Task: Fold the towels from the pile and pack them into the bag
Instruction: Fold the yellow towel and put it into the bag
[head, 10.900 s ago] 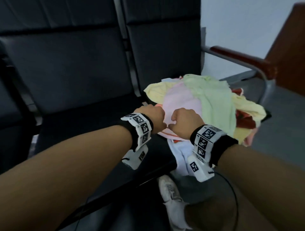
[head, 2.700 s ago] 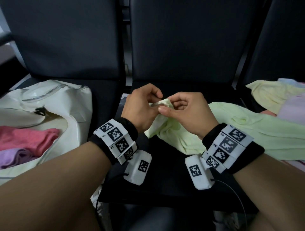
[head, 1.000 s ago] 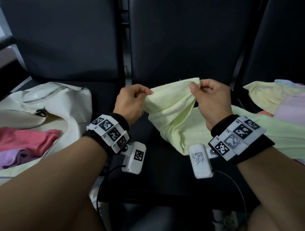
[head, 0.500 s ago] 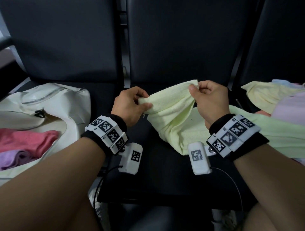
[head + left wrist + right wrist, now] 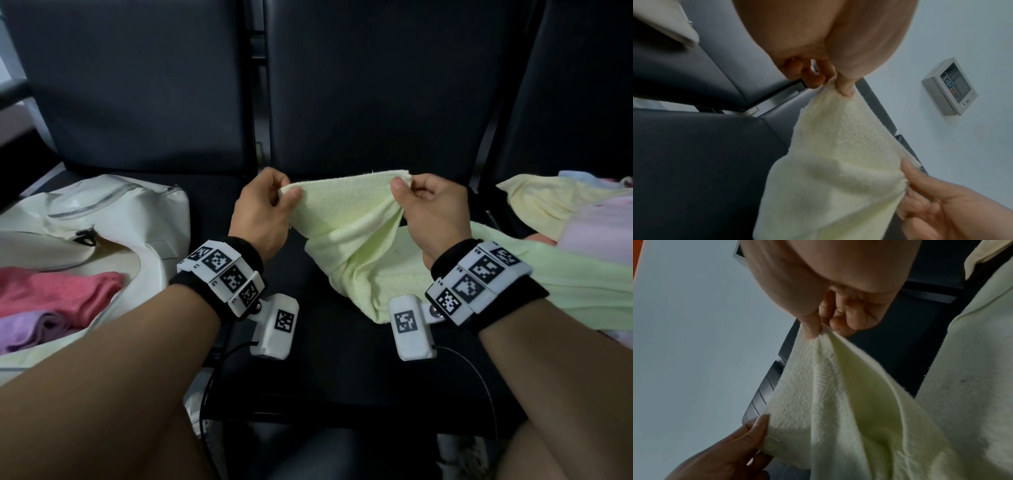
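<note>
Pale green towel (image 5: 346,219) is what you've got pinched at both ends of its top edge: your left hand (image 5: 262,214) on one corner, your right hand (image 5: 430,212) on the other, thumb and fingers (image 5: 845,86) closed on the cloth. That held edge runs left to right between your hands, lifted off the dark seat (image 5: 342,370), while the rest drapes down and trails off to your right toward the pile (image 5: 561,202). The white bag (image 5: 113,219) sits open on your left, closer to the left hand, with a pink towel (image 5: 58,291) and a purple towel (image 5: 30,327) inside. I'd guess the long side needs pulling in from the right before you fold.
</note>
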{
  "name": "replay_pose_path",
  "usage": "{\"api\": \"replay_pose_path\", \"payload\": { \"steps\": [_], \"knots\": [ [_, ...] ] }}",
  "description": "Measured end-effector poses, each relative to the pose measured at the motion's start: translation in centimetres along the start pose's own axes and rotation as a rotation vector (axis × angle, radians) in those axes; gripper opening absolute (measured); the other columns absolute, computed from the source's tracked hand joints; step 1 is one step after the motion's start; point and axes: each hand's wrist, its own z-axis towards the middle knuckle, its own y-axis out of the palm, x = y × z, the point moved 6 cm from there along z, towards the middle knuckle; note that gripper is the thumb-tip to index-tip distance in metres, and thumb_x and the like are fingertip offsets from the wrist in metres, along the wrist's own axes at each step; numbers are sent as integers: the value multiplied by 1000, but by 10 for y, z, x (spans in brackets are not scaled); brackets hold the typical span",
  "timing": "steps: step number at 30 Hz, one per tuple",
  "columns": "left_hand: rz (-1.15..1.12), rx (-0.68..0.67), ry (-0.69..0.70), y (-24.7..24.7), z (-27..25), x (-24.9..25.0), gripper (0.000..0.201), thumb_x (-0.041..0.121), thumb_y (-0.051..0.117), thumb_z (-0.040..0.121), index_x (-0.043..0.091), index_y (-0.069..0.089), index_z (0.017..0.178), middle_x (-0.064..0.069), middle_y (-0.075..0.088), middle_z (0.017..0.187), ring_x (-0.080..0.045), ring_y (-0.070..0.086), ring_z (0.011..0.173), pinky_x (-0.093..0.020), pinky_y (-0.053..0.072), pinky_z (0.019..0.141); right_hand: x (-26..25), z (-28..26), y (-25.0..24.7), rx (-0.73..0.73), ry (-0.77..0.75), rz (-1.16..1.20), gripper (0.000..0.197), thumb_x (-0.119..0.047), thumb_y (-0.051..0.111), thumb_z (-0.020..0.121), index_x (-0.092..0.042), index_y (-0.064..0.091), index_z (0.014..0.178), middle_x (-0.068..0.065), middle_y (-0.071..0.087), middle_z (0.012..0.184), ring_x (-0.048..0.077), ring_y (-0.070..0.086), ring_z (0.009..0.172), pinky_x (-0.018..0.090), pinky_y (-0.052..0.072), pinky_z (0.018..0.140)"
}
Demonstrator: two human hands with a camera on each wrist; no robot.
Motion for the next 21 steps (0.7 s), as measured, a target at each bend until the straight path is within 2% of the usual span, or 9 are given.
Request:
{"api": "replay_pose_path", "payload": {
  "steps": [3,5,6,8,10,12,14,17,21],
  "knots": [
    [-32,46,-8,-4,1,0,9,30,67,98,23,65,105,0,69,81,-7,63,72,-30,55,69,-1,-1,0,-5,-7,-8,17,-30,71,94,-17,69,82,14,73,86,13,62,72,39,59,80],
    [-19,49,-30,-3,1,-1,14,33,67,98,24,70,109,7,73,89,-7,69,83,-29,58,77,-2,0,0,-3,-15,-17,19,-31,70,94,-18,68,79,11,72,80,14,62,70,43,59,78],
    [-19,46,-43,-2,1,-2,10,33,67,98,26,71,103,9,74,88,-6,70,81,-30,59,76,-3,0,-1,-2,-20,-20,20,-31,70,94,-19,67,78,10,72,79,15,62,69,45,59,77],
    [-31,48,-54,-2,-1,-1,10,33,66,99,29,71,91,9,72,75,-9,67,67,-34,59,69,-5,-1,-1,-6,-30,-20,21,-32,70,94,-17,67,81,11,70,76,17,59,66,47,59,73],
    [-66,54,-61,-3,-3,1,14,31,65,99,25,71,88,4,69,65,-14,66,57,-35,56,61,-7,-2,-1,-15,-46,-21,23,-33,69,95,-17,66,78,3,64,66,14,53,60,44,55,65],
    [-118,58,-85,-3,-5,3,16,28,62,102,19,68,90,-1,70,68,-18,71,58,-32,52,53,-8,-4,-1,-25,-56,-15,27,-33,69,95,-20,62,72,-8,56,57,9,47,53,34,49,59],
    [-208,55,-121,-1,-7,5,16,25,58,104,13,64,95,-7,71,80,-21,75,62,-30,54,49,-10,-5,0,-38,-58,-11,25,-31,67,96,-19,61,75,-10,56,55,8,50,46,27,46,55],
    [-342,39,-146,3,-8,7,19,22,57,105,4,62,103,-15,71,89,-23,76,69,-35,63,61,-12,-6,0,-47,-59,-13,20,-29,66,97,-16,62,83,-4,64,62,10,59,47,25,45,50],
    [-390,40,-148,2,-10,8,18,16,64,100,1,64,108,-11,75,90,-20,77,78,-30,63,70,-13,-7,-3,-40,-64,18,12,-22,68,97,-22,60,87,-2,69,67,8,64,52,24,48,49]
  ]
}}
